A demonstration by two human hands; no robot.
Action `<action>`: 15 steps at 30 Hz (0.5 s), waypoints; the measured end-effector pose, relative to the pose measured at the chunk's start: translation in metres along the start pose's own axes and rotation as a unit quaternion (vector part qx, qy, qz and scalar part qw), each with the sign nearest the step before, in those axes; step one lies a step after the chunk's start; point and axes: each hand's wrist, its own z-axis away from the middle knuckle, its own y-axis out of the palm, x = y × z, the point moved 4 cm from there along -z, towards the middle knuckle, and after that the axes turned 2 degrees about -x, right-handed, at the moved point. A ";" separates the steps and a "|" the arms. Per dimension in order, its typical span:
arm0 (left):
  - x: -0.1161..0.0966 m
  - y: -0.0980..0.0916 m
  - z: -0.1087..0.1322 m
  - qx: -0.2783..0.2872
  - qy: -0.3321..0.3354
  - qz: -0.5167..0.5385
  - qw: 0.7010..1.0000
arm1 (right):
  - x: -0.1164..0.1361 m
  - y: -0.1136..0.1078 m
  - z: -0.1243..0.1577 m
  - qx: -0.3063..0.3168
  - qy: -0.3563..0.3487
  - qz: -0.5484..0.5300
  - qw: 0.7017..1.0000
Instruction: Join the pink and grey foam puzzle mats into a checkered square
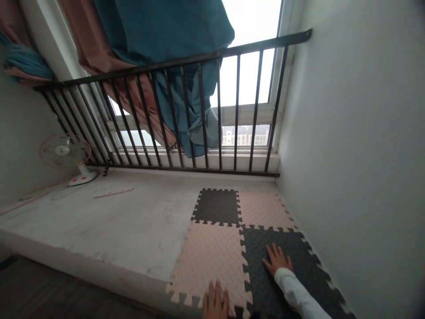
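The right hand [277, 259] is pressing flat on a black ribbed foam puzzle tile [265, 288], its grip spread apart and clamped on nothing. The left hand [215, 302] is resting, fingers apart, at the near edge of a pale pink ribbed foam tile [207, 257]. A grey concrete floor [109, 221] is stretching left toward a black metal railing [172, 60], while a white plaster wall [348, 155] is rising just beside the tiles.

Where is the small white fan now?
In the head view, the white electric fan stands at far left on the concrete floor, beside the black metal railing.
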 end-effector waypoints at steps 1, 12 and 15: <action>-0.003 -0.007 -0.001 0.003 0.000 -0.004 1.000 | 0.000 0.001 0.016 0.015 -0.012 -0.001 1.000; -0.012 -0.065 -0.007 0.098 0.035 -0.015 0.994 | -0.054 0.008 0.130 0.063 0.015 -0.006 0.998; -0.011 -0.070 -0.010 0.104 0.040 0.010 0.994 | -0.064 0.013 0.134 0.039 0.024 0.001 0.999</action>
